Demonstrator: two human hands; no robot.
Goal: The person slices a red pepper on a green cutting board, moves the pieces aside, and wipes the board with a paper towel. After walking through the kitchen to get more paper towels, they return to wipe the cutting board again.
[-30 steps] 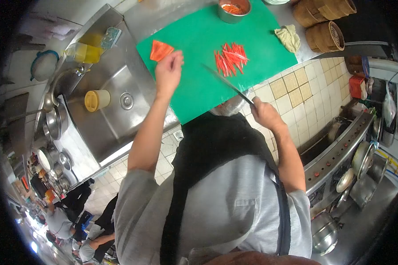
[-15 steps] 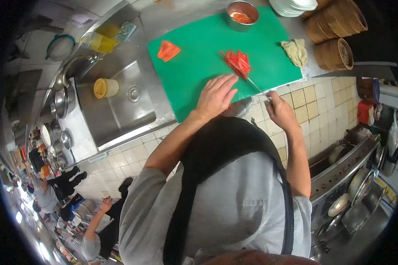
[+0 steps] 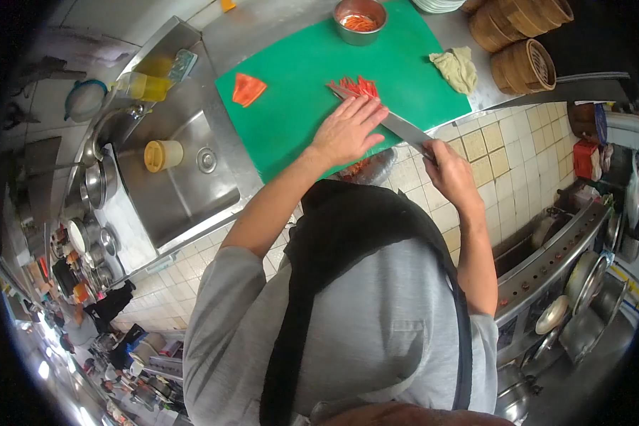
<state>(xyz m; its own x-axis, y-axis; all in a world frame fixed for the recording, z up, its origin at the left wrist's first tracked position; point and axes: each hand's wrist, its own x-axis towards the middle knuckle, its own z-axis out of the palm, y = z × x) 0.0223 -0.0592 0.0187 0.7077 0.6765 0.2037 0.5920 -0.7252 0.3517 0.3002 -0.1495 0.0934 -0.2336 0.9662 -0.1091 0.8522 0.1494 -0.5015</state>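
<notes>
Shifted onto the knife (image 3: 407,131), my left hand (image 3: 346,133) lies open, flat; my right hand (image 3: 449,172) grips it. Red strips (image 3: 361,86) are cut; one slab (image 3: 248,89) is unsliced.

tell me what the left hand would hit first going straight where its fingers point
The left hand would likely meet the knife blade first, then the red strips just beyond; it may already touch the blade, depth is unclear.

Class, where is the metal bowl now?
In the head view, the metal bowl stands at the far edge of the green board, beyond the red strips and left of the crumpled cloth.
</notes>
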